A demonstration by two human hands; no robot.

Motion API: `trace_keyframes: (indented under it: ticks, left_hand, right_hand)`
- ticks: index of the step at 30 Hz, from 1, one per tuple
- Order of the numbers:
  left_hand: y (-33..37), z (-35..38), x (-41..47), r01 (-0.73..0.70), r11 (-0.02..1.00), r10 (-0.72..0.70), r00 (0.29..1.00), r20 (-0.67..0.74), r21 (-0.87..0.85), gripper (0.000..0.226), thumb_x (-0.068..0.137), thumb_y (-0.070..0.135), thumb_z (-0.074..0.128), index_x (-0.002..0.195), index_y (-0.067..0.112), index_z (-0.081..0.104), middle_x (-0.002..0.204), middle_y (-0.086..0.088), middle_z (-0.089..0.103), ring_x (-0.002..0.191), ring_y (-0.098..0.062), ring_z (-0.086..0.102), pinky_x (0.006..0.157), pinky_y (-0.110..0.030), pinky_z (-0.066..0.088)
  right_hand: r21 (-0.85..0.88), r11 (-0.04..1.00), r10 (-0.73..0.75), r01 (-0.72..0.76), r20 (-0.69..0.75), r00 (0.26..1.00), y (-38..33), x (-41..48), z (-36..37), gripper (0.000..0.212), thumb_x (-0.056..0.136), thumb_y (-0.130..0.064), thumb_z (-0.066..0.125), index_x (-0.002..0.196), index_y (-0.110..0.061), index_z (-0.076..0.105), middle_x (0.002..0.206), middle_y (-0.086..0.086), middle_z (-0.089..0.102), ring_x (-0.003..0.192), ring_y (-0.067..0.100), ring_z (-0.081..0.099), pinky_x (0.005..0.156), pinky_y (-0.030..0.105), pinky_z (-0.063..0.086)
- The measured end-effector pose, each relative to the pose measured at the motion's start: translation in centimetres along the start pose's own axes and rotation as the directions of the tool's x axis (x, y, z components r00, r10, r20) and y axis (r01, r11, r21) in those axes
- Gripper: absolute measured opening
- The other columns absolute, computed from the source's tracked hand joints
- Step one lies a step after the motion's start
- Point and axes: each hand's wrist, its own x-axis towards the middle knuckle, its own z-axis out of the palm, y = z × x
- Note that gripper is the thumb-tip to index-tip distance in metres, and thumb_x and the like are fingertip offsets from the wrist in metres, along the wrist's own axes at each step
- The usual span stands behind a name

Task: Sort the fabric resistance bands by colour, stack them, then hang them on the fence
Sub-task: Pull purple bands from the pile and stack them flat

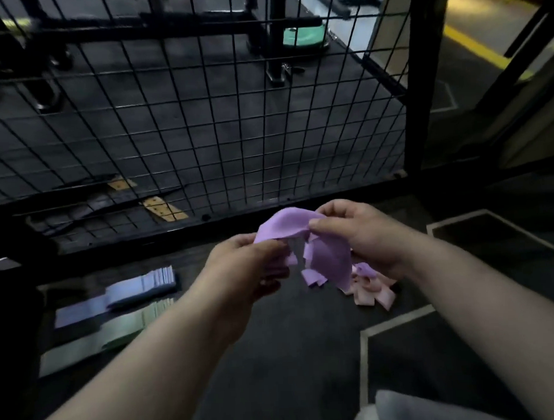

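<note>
Both my hands hold a purple fabric band [321, 249] in the air above the dark floor. My left hand [249, 261] pinches its left end, and my right hand [355, 235] pinches its upper right part. Below them lies a loose heap of purple bands [314, 279] and pink bands [371, 293]. At the left, a flat stack of blue bands [115, 297] lies on the floor, with a flat stack of green bands [95, 338] just in front of it. The black wire fence [203, 118] stands right behind the heap.
A thick black fence post [422, 79] rises at the right. Behind the mesh lie dark belts with tan ends [162, 207], and gym machine frames [273, 37] stand farther back. Grey lines [366, 363] mark the floor at the right.
</note>
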Motion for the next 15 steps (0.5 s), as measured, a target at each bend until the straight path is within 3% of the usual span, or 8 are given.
trace_keyframes:
  ticks: [4,8,10,12,15]
  left_hand:
    - [0.4,-0.1,-3.9,-0.105,0.991,0.111,0.991,0.071,-0.081,0.01,0.085,0.012,0.063,0.09,0.01,0.071,0.087,-0.006,0.073,0.072,-0.014,0.067,0.061,-0.024,0.049]
    - [0.9,1.6,-6.7,-0.22,0.964,0.248,0.945,0.214,-0.148,0.038,0.095,0.011,0.046,0.077,0.015,0.079,0.074,-0.002,0.068,0.061,-0.009,0.06,0.051,-0.019,0.048]
    - [0.5,2.6,-6.4,-0.221,0.971,0.237,0.947,0.217,-0.097,0.029,0.095,0.016,0.051,0.089,0.015,0.08,0.082,-0.005,0.068,0.067,-0.016,0.063,0.057,-0.023,0.049]
    - [-0.2,3.7,-5.5,-0.194,0.981,0.191,0.957,0.219,-0.007,0.022,0.093,0.017,0.057,0.105,0.007,0.073,0.083,-0.007,0.065,0.063,-0.019,0.06,0.057,-0.027,0.043]
    - [-0.3,5.8,-3.8,-0.152,0.988,0.154,0.966,0.206,-0.025,0.022,0.094,0.009,0.055,0.11,-0.001,0.066,0.081,-0.01,0.059,0.063,-0.019,0.054,0.049,-0.024,0.044]
  right_hand:
    - [-0.045,0.997,-0.059,0.06,0.018,0.998,-1.0,-2.2,0.8,0.015,0.091,-0.024,0.067,0.092,-0.009,0.067,0.079,0.008,0.066,0.067,0.018,0.059,0.057,0.028,0.045]
    - [-0.007,0.993,-0.121,0.121,-0.078,0.99,-1.8,-4.7,-0.8,0.018,0.089,-0.025,0.065,0.092,-0.007,0.069,0.082,0.01,0.065,0.077,0.025,0.062,0.068,0.037,0.048]
    - [0.034,0.992,-0.119,0.125,-0.132,0.984,-1.2,-5.6,-2.5,0.013,0.089,-0.023,0.066,0.094,-0.01,0.067,0.079,0.009,0.064,0.074,0.024,0.062,0.067,0.037,0.048]
    - [-0.081,0.989,-0.134,0.121,-0.177,0.975,0.1,-6.2,-4.4,0.016,0.09,-0.025,0.067,0.097,-0.01,0.067,0.078,0.004,0.066,0.071,0.018,0.062,0.064,0.033,0.048]
    - [-0.207,0.969,-0.187,0.132,-0.276,0.943,1.6,-6.0,-7.5,0.018,0.087,-0.024,0.071,0.101,-0.014,0.066,0.087,0.003,0.064,0.079,0.018,0.057,0.07,0.035,0.046]
